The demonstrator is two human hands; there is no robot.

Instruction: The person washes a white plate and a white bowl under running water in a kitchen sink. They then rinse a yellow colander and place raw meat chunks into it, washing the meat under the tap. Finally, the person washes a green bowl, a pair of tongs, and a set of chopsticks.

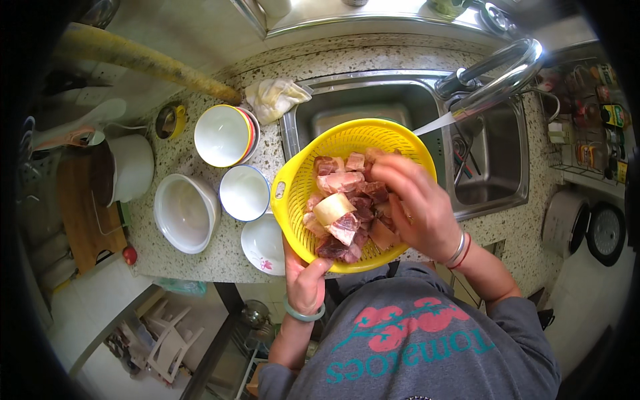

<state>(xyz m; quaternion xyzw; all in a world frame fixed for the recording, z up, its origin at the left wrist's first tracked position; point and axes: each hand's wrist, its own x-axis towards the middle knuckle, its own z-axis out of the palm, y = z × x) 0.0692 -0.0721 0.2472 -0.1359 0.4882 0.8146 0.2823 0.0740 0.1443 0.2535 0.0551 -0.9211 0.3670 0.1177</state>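
At the near edge of the speckled table point(207, 265), in front of the steel sink point(367, 75), a yellow colander point(399, 140) was found loaded with raw meat chunks point(340, 182). The basket was round; its slotted handle point(287, 180) pointed left, so the line through the handle ran left to right, roughly along the table's front edge. The mouth faced up toward the viewer. Whether its base touched the table could not be determined.

The left hand point(305, 283) gripped the near left rim, thumb over the lip, remaining fingers hidden beneath. A pale green bangle point(304, 311) circled that wrist. The right hand point(423, 217) lay over the right side of the meat, its fingers bent and directed away and leftward; whether they had closed on a piece could not be told.

On top sat a rind-covered chunk point(331, 209), rind upward, its cut red face toward the lower right. Behind it, a pinkish piece lay with its long axis roughly left to right. The tap point(507, 77) slanted down leftward, its spout ending near the colander's far right rim. To the left stood a blue-rimmed bowl point(245, 193), a yellow-rimmed bowl point(221, 135) and a large white bowl point(185, 213).
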